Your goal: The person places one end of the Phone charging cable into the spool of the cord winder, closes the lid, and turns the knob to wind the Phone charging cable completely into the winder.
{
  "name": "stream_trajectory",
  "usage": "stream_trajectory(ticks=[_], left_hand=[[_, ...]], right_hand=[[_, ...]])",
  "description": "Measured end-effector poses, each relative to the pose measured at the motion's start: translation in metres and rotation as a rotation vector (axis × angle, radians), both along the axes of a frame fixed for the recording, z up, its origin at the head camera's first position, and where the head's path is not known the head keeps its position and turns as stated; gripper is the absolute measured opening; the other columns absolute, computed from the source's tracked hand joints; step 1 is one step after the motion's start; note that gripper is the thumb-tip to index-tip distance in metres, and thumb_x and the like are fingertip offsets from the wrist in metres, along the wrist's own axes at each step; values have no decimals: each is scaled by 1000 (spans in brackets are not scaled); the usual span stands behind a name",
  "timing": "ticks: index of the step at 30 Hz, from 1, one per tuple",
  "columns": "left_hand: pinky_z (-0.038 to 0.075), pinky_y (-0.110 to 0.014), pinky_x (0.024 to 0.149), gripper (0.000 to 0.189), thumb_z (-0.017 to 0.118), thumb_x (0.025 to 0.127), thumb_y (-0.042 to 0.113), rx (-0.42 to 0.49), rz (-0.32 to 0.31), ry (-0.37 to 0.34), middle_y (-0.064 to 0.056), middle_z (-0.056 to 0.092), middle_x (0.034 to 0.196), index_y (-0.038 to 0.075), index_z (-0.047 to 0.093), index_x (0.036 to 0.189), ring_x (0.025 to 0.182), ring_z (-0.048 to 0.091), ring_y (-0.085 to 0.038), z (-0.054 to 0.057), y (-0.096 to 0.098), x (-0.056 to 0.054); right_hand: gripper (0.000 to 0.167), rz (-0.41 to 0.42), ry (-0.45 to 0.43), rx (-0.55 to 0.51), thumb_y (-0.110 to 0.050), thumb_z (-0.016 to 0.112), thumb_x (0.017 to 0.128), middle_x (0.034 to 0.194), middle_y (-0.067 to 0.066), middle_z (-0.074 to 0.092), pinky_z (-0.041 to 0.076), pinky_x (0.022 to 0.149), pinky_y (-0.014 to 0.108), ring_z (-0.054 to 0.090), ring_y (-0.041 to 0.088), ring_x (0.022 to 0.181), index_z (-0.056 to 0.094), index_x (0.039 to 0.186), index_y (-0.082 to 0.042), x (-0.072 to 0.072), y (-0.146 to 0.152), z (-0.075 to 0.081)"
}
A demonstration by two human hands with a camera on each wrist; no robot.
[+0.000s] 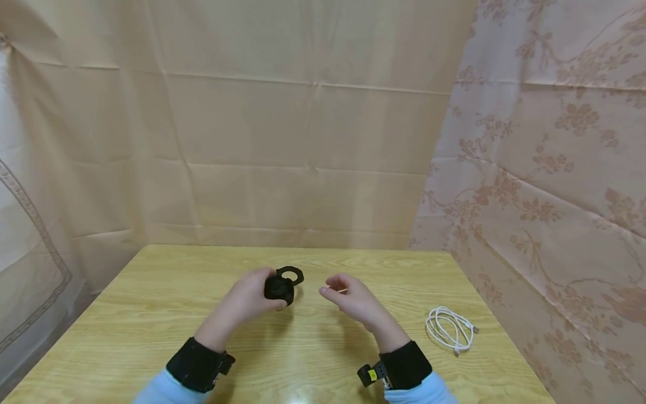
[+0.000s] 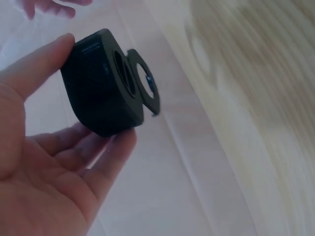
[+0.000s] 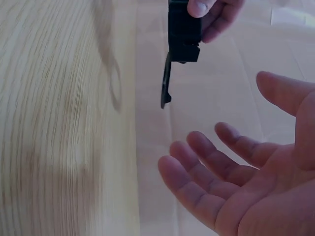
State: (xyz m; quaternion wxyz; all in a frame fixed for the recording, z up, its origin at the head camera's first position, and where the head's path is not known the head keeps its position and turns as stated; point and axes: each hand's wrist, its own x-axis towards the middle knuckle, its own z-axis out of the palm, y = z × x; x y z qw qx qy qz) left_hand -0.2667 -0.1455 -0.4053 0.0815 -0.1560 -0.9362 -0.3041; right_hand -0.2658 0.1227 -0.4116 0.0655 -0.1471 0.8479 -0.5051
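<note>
My left hand [image 1: 252,294] grips a small black block-shaped case [image 1: 279,289] above the table, thumb on one side and fingertips on the other. In the left wrist view the case [image 2: 96,86] has angular edges and a round recess in one face. A flat black ring-shaped flap [image 2: 147,83] stands swung out from that face, attached at one edge; the head view shows it pointing away to the upper right. To the right of the case, and apart from it, is my right hand [image 1: 355,300]. Its fingers [image 3: 197,191] are loosely bent with nothing between them.
A coiled white cable [image 1: 449,330] lies on the wooden table [image 1: 202,264] toward the right edge. Beige cloth [image 1: 303,140] hangs behind the table, and flower-patterned cloth [image 1: 555,168] hangs along the right. Each wrist wears a black band with a small camera.
</note>
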Motion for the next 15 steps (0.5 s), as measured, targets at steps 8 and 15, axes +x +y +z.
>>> stream_trajectory(ticks=[8,15], left_hand=[[54,-45,83,63,95,70,29,-37,11,-38,-11,69,105,-1,65,116,92,64,-24,-5,26,9],[53,-46,84,70,93,73,37,-65,24,-120,-13,68,112,-1,63,124,96,64,-26,-8,40,12]], right_hand=[[48,24,10,97,-44,69,97,115,8,66,55,83,44,61,25,105,65,126,-5,1,13,-4],[48,46,-25,101,-40,71,96,107,8,65,58,74,44,63,25,93,65,123,-2,2,25,-4]])
